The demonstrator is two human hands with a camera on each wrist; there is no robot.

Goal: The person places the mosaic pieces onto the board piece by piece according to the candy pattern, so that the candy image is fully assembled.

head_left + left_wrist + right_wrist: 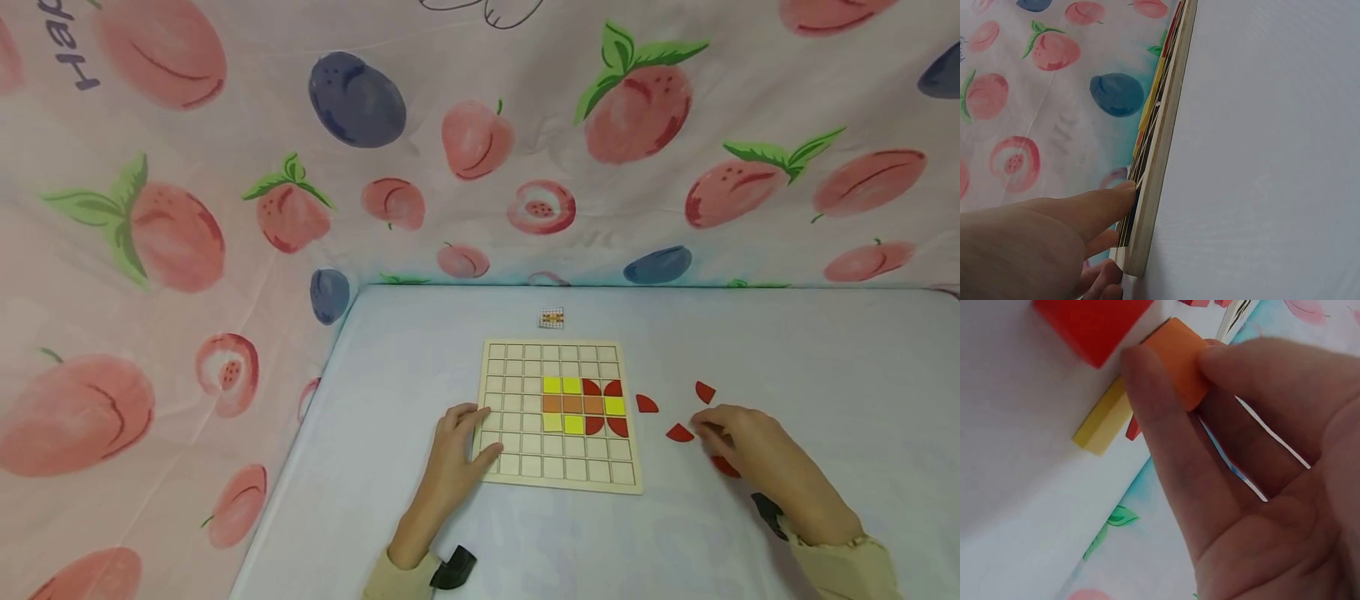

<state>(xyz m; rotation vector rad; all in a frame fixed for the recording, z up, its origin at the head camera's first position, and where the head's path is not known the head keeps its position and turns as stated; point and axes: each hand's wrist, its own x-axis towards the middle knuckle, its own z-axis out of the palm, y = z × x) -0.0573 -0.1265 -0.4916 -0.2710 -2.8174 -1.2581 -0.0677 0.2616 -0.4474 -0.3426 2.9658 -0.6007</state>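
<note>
A pale wooden grid board (517, 467) lies on the table, with yellow squares (573, 425), orange squares (572, 404) and red quarter-round tiles (617, 427) set in its cells. My left hand (453, 454) rests at the board's left edge, thumb and a fingertip spread on the frame. To the right of the board, my right hand (738, 442) pinches an orange square tile (1177, 359) between thumb and fingers. Around it lie loose red quarter-round tiles (680, 432). Beyond the fingers in the right wrist view is a yellow tile (1100, 425), partly hidden.
A small patterned card (551, 317) lies behind the board. Fruit-printed cloth (465, 192) rises at the table's back and left. The white tabletop (570, 550) extends around the board. Another loose red tile (647, 404) lies close to the board's right edge.
</note>
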